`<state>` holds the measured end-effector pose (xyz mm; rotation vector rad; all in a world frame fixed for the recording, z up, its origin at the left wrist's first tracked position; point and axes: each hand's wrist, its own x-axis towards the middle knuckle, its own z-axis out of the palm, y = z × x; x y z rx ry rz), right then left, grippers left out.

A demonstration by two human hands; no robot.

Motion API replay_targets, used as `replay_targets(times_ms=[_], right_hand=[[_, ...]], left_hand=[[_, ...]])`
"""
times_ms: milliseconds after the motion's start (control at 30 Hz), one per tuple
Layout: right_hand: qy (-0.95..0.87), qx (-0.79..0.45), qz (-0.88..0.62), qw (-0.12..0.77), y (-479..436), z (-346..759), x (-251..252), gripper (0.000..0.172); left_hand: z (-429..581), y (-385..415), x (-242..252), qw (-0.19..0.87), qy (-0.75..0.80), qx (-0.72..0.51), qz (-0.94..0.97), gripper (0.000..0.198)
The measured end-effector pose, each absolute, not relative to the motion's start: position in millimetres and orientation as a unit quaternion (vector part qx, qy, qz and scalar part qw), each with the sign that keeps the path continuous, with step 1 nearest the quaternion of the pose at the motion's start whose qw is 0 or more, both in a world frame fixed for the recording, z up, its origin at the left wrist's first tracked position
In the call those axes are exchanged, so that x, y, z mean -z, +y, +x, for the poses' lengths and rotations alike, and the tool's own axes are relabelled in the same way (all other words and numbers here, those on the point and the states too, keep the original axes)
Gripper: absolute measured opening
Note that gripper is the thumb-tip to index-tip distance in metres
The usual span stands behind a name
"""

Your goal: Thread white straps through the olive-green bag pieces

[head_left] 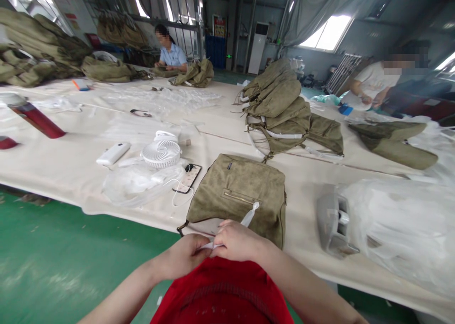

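An olive-green bag point(245, 181) lies flat on the table in front of me, with a zipped pocket point(239, 197) facing up. A white wrapping point(250, 214) hangs from the end of that zip. At the bag's near edge, close to my body, my left hand point(188, 255) pinches a thin white strip point(212, 245), perhaps paper or plastic film. My right hand point(234, 241) closes on the same strip from the other side, its fingertips almost meeting the left ones. The right hand hides part of the bag's lower edge.
Left of the bag are a phone point(188, 178), a white fan point(161, 152), plastic film and a red thermos point(39, 117). Olive bags point(277, 101) lie piled beyond. A tape dispenser point(339, 222) and plastic bags point(398, 234) stand right. Two people point(172, 53) work across the table.
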<state>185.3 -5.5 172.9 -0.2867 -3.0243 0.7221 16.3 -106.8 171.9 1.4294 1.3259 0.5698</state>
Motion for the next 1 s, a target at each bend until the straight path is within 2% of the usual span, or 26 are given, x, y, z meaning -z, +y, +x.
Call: replay_targets(times_ms=[100, 233, 467, 633, 700, 767, 800, 867, 1000], right_hand=[[-0.972, -0.220, -0.077, 0.009, -6, 186, -172, 0.024], [-0.977, -0.196, -0.061, 0.051, -8, 189, -173, 0.027], [-0.984, -0.108, -0.076, 0.120, -25, 194, -185, 0.023], [-0.981, -0.118, -0.102, 0.115, -39, 200, -178, 0.022], [-0.975, -0.139, -0.140, 0.103, -42, 204, -174, 0.030], [-0.965, -0.171, -0.167, 0.103, -47, 210, -171, 0.050], [-0.960, -0.190, -0.177, 0.105, -50, 214, -170, 0.055], [-0.950, -0.230, -0.185, 0.097, -56, 224, -168, 0.050], [-0.931, -0.284, -0.221, 0.062, -63, 250, -157, 0.025]], left_hand=[[16, -106, -170, 0.550, 0.547, -0.220, 0.592, 0.025], [17, -105, -168, 0.581, 0.544, -0.259, 0.547, 0.033], [19, -106, -158, 0.657, 0.578, -0.329, 0.355, 0.040], [-4, -103, -135, 0.621, 0.612, -0.410, 0.267, 0.043], [-10, -104, -134, 0.611, 0.615, -0.414, 0.277, 0.044], [-13, -104, -138, 0.597, 0.628, -0.403, 0.294, 0.045], [-13, -105, -140, 0.587, 0.637, -0.400, 0.301, 0.045], [-15, -105, -142, 0.569, 0.653, -0.399, 0.303, 0.045], [-21, -101, -133, 0.532, 0.687, -0.405, 0.286, 0.048]])
